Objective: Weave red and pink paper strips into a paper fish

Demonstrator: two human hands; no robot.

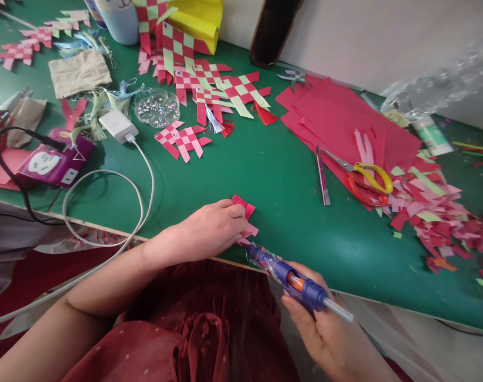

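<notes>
My right hand (315,313) is wrapped round a blue hot glue gun (289,276), with a clear glue stick (337,310) poking out of its back end. The gun's nozzle points left and touches or nearly touches the edge of a red and pink woven paper piece (246,208). My left hand (213,228) is closed over that piece near the table's front edge. Its fingers cover much of the paper, so the full shape is hidden.
Woven paper fish (186,139) and a round case of googly eyes (157,108) lie ahead. On the right are scissors (369,183), a cutter knife (323,178), red paper sheets (337,122) and paper scraps (440,207). A white cable (146,159) loops at left beside a purple power strip (56,159).
</notes>
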